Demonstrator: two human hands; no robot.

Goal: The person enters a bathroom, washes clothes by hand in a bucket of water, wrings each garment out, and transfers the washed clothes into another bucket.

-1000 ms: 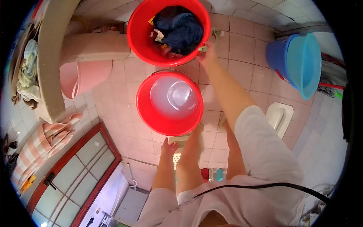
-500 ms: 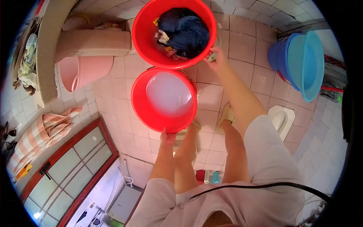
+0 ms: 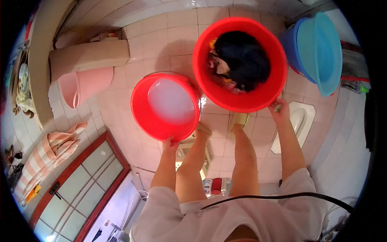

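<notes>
My left hand (image 3: 171,144) is closed on the near rim of a red bucket (image 3: 139,103) standing tilted toward me. Cloudy whitish water (image 3: 171,101) fills its lower part. To the right, a second red bucket (image 3: 203,86) holds a wet heap of dark blue clothes (image 3: 244,58), with smaller pink, cream and yellow pieces at the heap's left side. My right hand (image 3: 280,111) grips this bucket at its lower right rim. A small pale green piece shows at those fingers; I cannot make out what it is.
Blue and turquoise tubs (image 3: 328,54) stand at the right, above a squat toilet (image 3: 296,125). A pink basket (image 3: 86,84) sits by a ledge at the left. Behind my left foot is a low stool (image 3: 205,161). A red-framed door (image 3: 80,187) stands lower left.
My right hand has brought the clothes bucket rightward and nearer, from behind the water bucket to beside it. The water bucket sits slightly further left in view, my left hand still on it.
</notes>
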